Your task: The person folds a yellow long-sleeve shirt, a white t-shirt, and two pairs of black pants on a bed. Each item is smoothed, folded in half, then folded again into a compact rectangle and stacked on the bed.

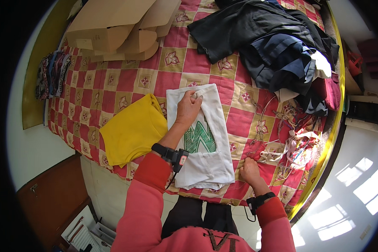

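Note:
A white T-shirt (206,168) with a green print lies folded into a long rectangle on the bed in front of me. My left hand (188,108) reaches across it to its far end, with the fingers closed on the fabric near the top edge. Beside the shirt's near right side, my right hand (250,170) rests low over the bedspread. Its fingers are curled in, and whatever may be inside them is hidden. Just left of the shirt lies a folded yellow garment (134,130).
A checked red and beige bedspread (147,80) covers the bed. Cardboard boxes (109,21) stand at the far left, near folded patterned clothes (52,75). Dark clothes (260,38) are heaped at the far right. Tangled cords or wire hangers (281,130) lie nearer on the right.

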Tool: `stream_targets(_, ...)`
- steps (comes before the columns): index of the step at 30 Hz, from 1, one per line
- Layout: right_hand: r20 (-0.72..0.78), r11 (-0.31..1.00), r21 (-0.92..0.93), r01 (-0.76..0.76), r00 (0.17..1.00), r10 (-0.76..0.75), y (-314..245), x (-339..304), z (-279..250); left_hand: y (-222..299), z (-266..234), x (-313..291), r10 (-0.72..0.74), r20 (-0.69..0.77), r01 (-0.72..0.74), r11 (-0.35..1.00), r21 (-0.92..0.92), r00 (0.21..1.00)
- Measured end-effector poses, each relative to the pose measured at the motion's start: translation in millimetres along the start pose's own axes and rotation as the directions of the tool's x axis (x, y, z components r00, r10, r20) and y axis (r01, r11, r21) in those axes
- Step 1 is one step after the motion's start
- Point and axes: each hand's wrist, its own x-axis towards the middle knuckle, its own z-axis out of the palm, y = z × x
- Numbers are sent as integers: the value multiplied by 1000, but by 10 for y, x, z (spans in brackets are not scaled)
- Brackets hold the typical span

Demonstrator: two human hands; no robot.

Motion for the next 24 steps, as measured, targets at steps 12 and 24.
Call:
stream_targets(12,7,999,-38,14,1000,-14,18,15,12,283,-944,100,463,390,-554,296,778,796)
stream_targets(24,-18,1000,-23,4,1000,-5,25,12,40,401,-987,220,457,298,-542,759,362,838)
